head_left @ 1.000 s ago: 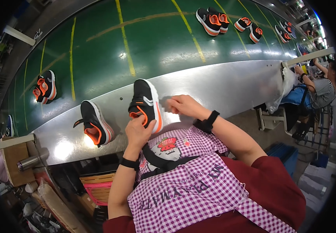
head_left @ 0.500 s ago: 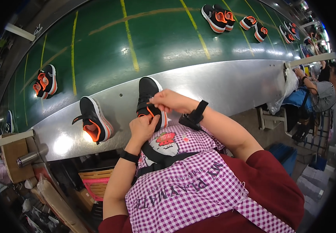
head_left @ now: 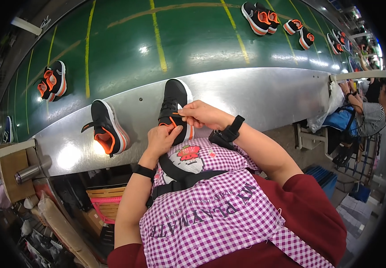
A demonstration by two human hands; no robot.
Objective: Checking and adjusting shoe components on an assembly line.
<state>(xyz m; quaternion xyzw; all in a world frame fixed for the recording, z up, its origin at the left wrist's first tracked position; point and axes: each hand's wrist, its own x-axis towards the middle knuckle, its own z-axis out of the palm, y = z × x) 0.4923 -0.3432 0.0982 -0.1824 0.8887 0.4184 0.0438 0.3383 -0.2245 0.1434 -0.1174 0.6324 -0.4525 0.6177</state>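
A black sneaker point(head_left: 176, 90) with an orange lining and white sole rests on the metal ledge before me, toe pointing away. My left hand point(head_left: 161, 137) is closed on the rim of its opening at the heel end, thumb toward the inside. With finger and thumb, my right hand point(head_left: 203, 114) pinches the end of the shoe's black strap point(head_left: 168, 115), which crosses the instep. Some of the opening and the heel are hidden by my hands. To the left stands a matching sneaker point(head_left: 99, 110), its strap sticking out sideways.
Beyond the metal ledge point(head_left: 246, 91) runs a green conveyor belt point(head_left: 117, 49) with yellow lines. It carries a pair of sneakers point(head_left: 59, 78) at left and several more at far right. Another person point(head_left: 371, 111) sits at right by a clear plastic bag point(head_left: 333, 105). A cardboard box point(head_left: 15, 174) stands lower left.
My right hand has drawn the strap lower across the instep, and its orange marking now shows. The left hand keeps its hold. The whole view has shifted slightly.
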